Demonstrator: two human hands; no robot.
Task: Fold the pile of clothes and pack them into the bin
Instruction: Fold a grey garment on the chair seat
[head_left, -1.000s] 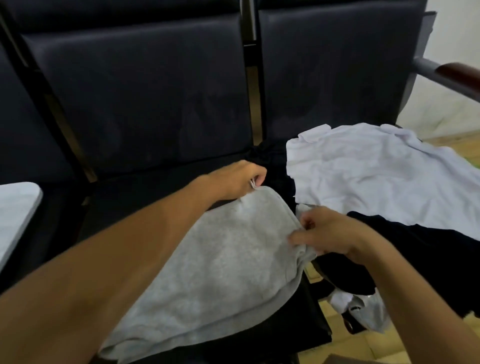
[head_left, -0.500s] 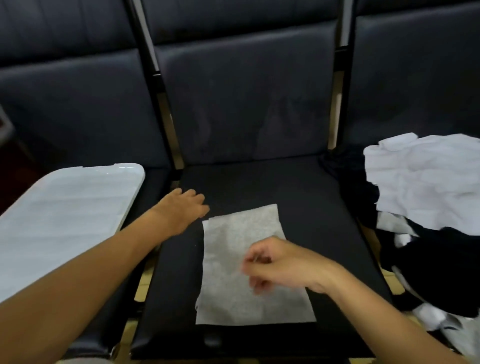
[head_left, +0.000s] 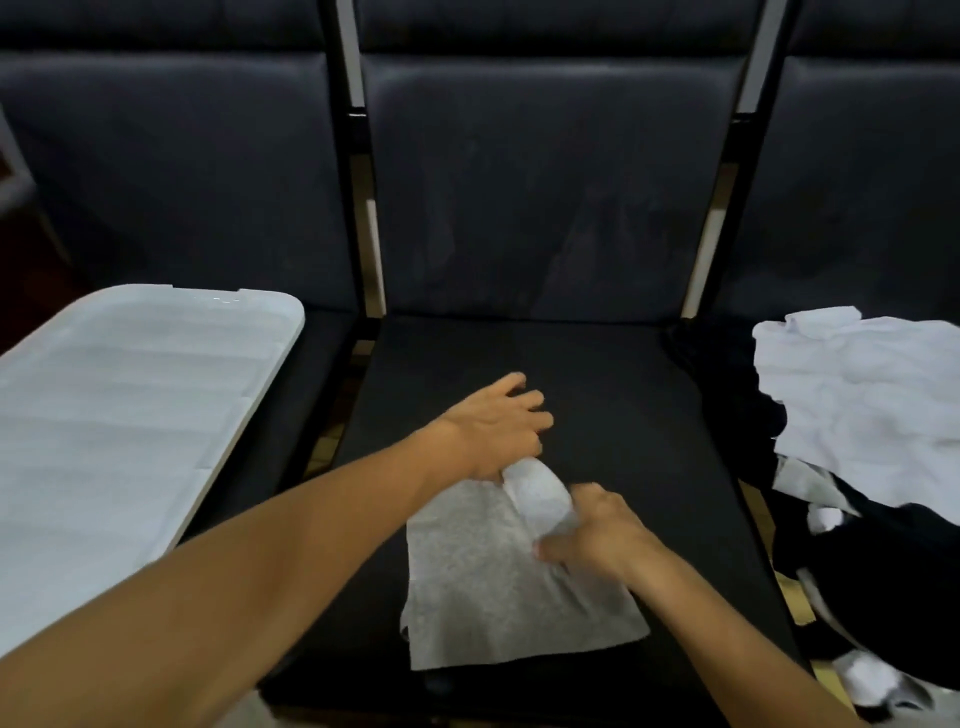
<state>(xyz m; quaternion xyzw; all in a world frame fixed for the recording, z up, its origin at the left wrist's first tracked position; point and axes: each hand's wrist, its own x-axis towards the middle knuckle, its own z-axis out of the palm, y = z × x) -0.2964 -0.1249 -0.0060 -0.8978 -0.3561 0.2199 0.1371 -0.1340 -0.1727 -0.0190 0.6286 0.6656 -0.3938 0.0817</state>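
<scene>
A folded grey cloth (head_left: 493, 587) lies flat on the black middle seat (head_left: 623, 415). Its far edge is lifted and curled over into a roll. My left hand (head_left: 493, 431) holds the far left end of that roll, fingers spread over the seat. My right hand (head_left: 597, 530) grips the right end of the roll with curled fingers. On the left seat sits the white bin, showing only its ribbed lid (head_left: 119, 415). The pile of clothes is on the right seat, a white garment (head_left: 857, 405) on top of black ones (head_left: 883, 597).
Three dark padded seats stand in a row, joined by black frame posts (head_left: 358, 208). Their backrests rise behind the seats. A strip of wooden floor (head_left: 758, 514) shows between the middle and right seats. Small white and grey pieces hang at the lower right.
Both hands have come onto the far edge of the grey cloth and lifted it toward me into a roll. The left hand moved right from the bare seat. The camera shifted slightly.
</scene>
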